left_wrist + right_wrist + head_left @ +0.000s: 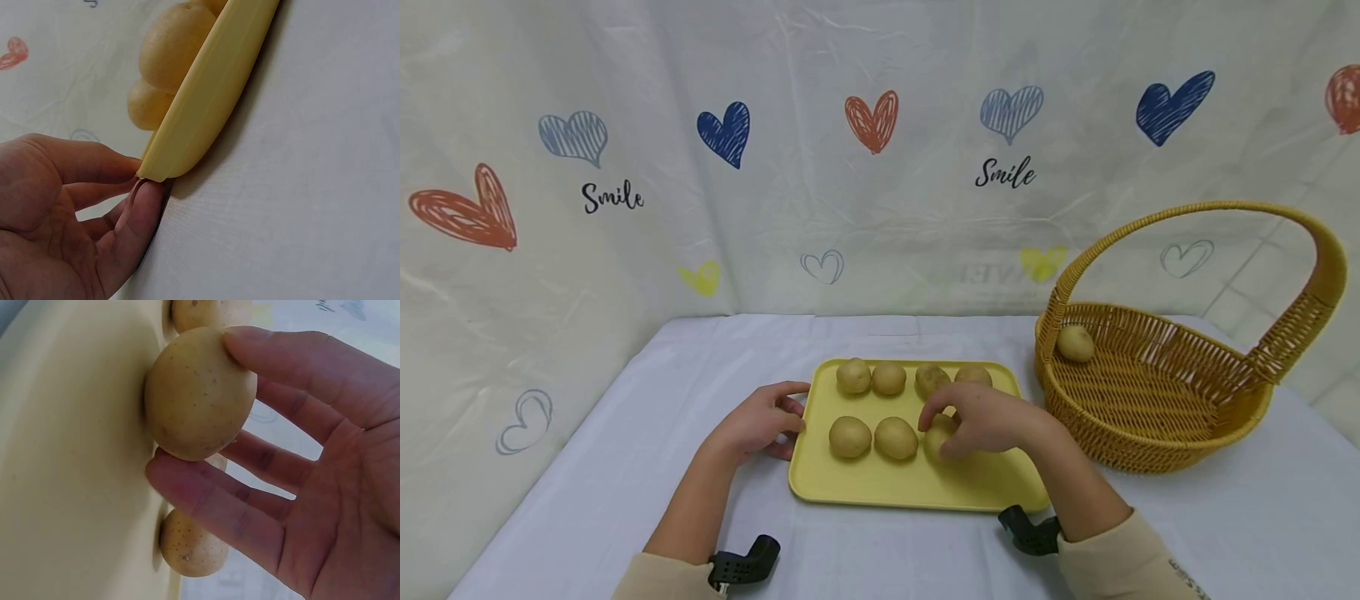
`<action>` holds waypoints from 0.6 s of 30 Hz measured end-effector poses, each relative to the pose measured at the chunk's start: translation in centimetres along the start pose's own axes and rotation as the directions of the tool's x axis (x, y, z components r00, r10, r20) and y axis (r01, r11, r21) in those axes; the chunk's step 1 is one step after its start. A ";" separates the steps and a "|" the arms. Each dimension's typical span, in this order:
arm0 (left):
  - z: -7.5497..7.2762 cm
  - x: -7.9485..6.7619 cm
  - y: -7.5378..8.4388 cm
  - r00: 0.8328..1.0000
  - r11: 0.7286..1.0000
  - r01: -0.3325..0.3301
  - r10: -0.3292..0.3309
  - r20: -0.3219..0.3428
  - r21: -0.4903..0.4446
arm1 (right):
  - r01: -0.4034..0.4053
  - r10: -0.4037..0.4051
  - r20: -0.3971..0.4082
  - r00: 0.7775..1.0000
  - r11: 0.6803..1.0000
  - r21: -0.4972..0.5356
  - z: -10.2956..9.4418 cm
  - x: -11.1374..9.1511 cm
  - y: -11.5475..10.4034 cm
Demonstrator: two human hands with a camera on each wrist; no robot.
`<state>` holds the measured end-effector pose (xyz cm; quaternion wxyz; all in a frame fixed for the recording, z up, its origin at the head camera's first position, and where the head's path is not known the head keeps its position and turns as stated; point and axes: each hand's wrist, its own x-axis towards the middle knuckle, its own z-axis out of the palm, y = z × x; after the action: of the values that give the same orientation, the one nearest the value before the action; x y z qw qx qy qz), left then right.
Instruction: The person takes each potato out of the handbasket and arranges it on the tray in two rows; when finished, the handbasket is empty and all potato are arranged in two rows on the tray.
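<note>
My left hand (765,422) is at the left edge of a yellow rectangular tray (910,487). In the left wrist view, the thumb and a finger pinch the tray's rim near a corner. Over the tray's front row, my right hand (992,418) grips the rightmost potato (936,438) between thumb and fingers. Close up in the right wrist view, this smooth tan potato (200,394) sits right at the tray surface. To its left lie two more potatoes, one in the middle (896,438) and one farther left (850,437). Several others, such as a potato (853,376), form the back row.
Right of the tray stands a woven wicker basket (1157,446) with a tall arched handle. One potato (1076,343) lies inside, against its left wall. A white cloth (625,475) covers the table, and a white printed curtain (917,225) hangs behind.
</note>
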<state>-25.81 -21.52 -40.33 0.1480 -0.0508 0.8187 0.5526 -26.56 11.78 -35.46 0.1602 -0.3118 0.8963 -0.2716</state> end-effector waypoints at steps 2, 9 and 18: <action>0.0 0.0 0.0 1.000 1.000 0.003 -0.003 -0.001 0.001 | 0.008 -0.008 0.002 1.000 1.000 -0.001 -0.1 0.0 0.0; 0.0 0.0 0.1 1.000 1.000 0.011 -0.011 -0.003 0.003 | 0.009 -0.009 -0.014 1.000 1.000 0.008 -0.3 -0.1 -0.2; 0.1 0.0 0.1 1.000 1.000 0.011 -0.011 -0.001 0.003 | 0.059 -0.059 -0.028 0.998 0.998 0.014 -0.6 -0.3 0.0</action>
<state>-25.82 -21.43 -40.27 0.1509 -0.0553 0.8193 0.5504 -26.65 12.20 -34.95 0.1419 -0.3332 0.8868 -0.2872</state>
